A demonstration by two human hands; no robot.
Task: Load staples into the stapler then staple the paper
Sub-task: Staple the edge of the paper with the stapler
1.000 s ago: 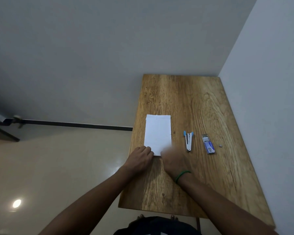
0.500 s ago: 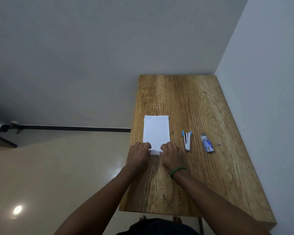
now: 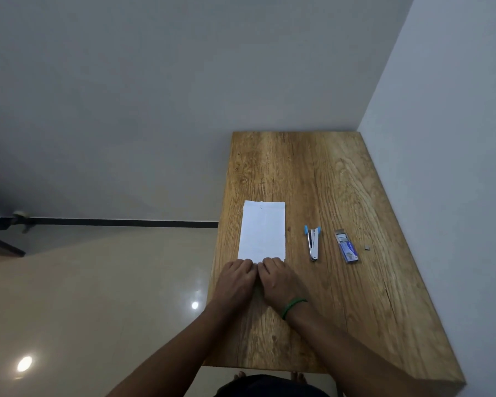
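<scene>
Flat white rectangular paper [image 3: 262,230] on a grainy wooden surface [image 3: 327,173], left hand [image 3: 236,277] and right hand [image 3: 279,277] side by side with fingers bent onto its near edge, pinching or pressing unclear, slim metal blue-tipped stapler [image 3: 313,243] just right, blue staple box [image 3: 346,246] beyond, matte grey walls [image 3: 155,110], glossy beige floor [image 3: 98,282].

On the table [image 3: 312,173], the paper [image 3: 262,230] lies near the left edge. Right of it lies the stapler [image 3: 312,243], then the staple box [image 3: 346,246], then 1 small bit [image 3: 367,247], all apart. The left hand [image 3: 236,277] and right hand [image 3: 279,279] rest side by side on the paper's near edge, touching each other.
</scene>
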